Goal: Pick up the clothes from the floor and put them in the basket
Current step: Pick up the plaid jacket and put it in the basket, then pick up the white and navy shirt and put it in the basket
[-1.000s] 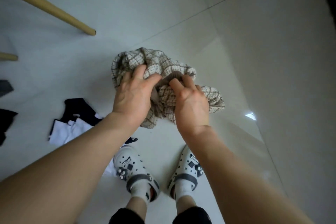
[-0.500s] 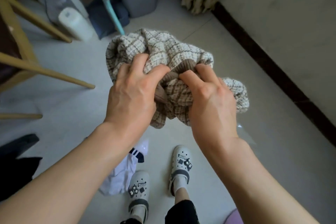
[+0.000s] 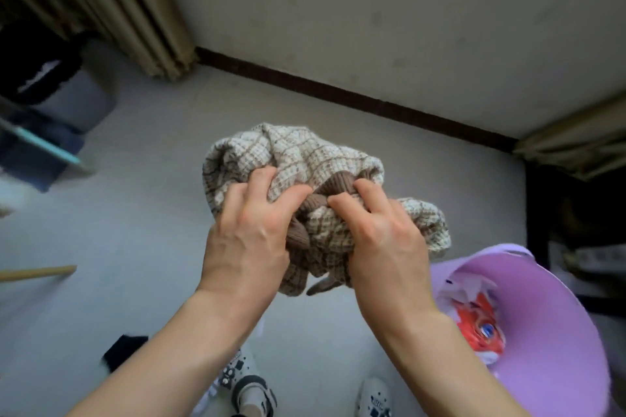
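- Cream-and-brown checked sweater (image 3: 305, 159), seen from the head camera, is bunched into a ball and held in the air in front of the person, above the floor (image 3: 142, 213).
- Its brown ribbed trim shows between the two hands, and a loose end hangs below them.
- The left hand (image 3: 249, 242) grips the left side of the bundle, with its fingers curled into the checked cloth and its thumb pressed into the folds.
- The right hand (image 3: 384, 239) grips the right side the same way, fingers dug into the ribbed part, thumb pointing toward the other hand.
- The hands sit close together, nearly touching at the thumbs.
- A purple basket (image 3: 559, 332) stands on the floor at the lower right, tilted toward the camera in this view.
- The sweater is to the left of the basket's rim and above it in the picture, not inside.
- Red and white clothes (image 3: 481, 318) already lie in the basket.
- A dark garment (image 3: 125, 349) lies on the floor at the lower left, partly behind the left forearm.
- White shoes (image 3: 249, 379) with dark charms show at the bottom edge.
- A beige curtain (image 3: 118, 0) hangs at the upper left, with a grey bin (image 3: 78, 101) beside it, blurred.
- A dark baseboard (image 3: 338, 96) runs along the wall.
- A wooden stick (image 3: 37, 272) pokes in from the left edge.
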Available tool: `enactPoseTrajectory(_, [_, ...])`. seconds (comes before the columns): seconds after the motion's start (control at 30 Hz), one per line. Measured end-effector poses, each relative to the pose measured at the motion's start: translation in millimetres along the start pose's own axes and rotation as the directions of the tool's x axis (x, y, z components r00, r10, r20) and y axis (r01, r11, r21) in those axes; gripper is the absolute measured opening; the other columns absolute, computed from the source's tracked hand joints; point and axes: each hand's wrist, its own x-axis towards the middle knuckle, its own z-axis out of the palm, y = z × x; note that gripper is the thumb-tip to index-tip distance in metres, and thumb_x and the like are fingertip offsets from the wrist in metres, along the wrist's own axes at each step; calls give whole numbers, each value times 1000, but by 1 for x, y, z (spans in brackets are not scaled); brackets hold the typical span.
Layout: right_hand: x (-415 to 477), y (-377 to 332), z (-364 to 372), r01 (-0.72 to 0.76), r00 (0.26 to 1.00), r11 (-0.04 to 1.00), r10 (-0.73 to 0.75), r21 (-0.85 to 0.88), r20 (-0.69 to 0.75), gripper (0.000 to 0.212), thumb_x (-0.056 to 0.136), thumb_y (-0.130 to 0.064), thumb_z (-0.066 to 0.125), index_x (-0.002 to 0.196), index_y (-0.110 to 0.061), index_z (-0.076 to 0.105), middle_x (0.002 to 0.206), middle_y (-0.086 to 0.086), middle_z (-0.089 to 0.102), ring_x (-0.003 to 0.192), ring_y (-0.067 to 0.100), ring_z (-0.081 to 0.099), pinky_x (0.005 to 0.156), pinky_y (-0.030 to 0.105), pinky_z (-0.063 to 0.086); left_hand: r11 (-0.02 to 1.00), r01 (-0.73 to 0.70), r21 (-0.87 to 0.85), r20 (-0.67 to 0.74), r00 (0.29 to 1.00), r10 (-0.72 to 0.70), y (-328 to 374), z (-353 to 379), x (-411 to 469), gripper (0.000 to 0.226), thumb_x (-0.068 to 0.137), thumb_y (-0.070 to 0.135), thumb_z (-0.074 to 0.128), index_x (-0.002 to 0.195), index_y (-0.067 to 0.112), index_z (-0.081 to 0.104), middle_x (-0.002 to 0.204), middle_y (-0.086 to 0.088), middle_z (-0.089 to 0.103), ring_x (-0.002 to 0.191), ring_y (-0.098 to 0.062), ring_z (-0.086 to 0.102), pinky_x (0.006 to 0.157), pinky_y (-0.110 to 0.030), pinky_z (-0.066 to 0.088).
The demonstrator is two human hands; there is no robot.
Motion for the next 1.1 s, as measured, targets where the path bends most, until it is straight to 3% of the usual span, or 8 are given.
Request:
enactPoseTrajectory(0.17, [-67,113,-52,-156,986,985,151,-67,-74,39,69,3,63,100,-21,61,113,4,57,79,30,54,55,38,47,991,-134,-28,24,991,134,131,48,-20,78,58,-10,61,122,35,56,131,-7,47,104,-33,48,67,-42,53])
enactPoseTrajectory(0.33, [-152,220,-92,-320,941,942,304,-101,-151,52,67,1,36,106,-22,61,117,3,56,84,31,56,60,40,49,957,-268,-115,61,959,276,253,106,-52,73,59,-3,63,120,35,57,128,-7,47,99,-33,50,69,-41,55])
enactPoseTrajectory(0.53, [-231,325,-100,-488,867,872,480,-34,-133,77,55,19,62,119,-23,55,138,6,46,105,34,58,82,40,50,924,-304,-232,139,930,341,363,176,-84,71,60,2,61,122,35,55,133,-8,46,102,-34,50,78,-42,52])
enactPoseTrajectory(0.63, [-247,362,-82,-520,852,854,519,15,-70,77,60,15,66,125,-23,51,146,8,38,120,34,50,94,40,45,919,-280,-278,209,916,343,379,217,-88,74,63,6,65,130,35,50,143,-12,38,117,-36,46,92,-41,45])
enactPoseTrajectory(0.7, [-252,385,-64,-553,833,832,552,52,22,77,68,10,65,133,-26,46,155,8,25,135,32,36,105,41,36,920,-229,-317,361,868,341,384,247,-90,83,68,15,69,140,40,36,155,-12,19,136,-35,31,106,-44,37])
enactPoseTrajectory(0.8, [-257,406,-42,-578,802,811,545,88,243,77,79,8,56,141,-32,36,160,3,9,144,30,20,112,40,27,926,-217,-310,520,777,356,383,275,-96,90,74,23,71,145,43,20,160,-9,4,142,-34,21,108,-45,35])
enactPoseTrajectory(0.93, [-251,398,-25,-519,839,850,487,88,241,73,80,9,52,141,-28,37,154,6,24,137,29,32,105,37,33,912,-315,-262,427,810,402,359,270,-103,81,78,24,68,147,33,26,158,-11,15,142,-36,19,110,-49,32])
enactPoseTrajectory(1.1, [-233,345,-7,-405,874,909,352,101,334,88,82,-1,63,150,-34,18,159,8,15,142,30,24,112,41,30,971,-171,-166,440,869,228,287,243,-116,93,80,36,68,150,36,7,160,-5,5,145,-36,7,109,-58,27])
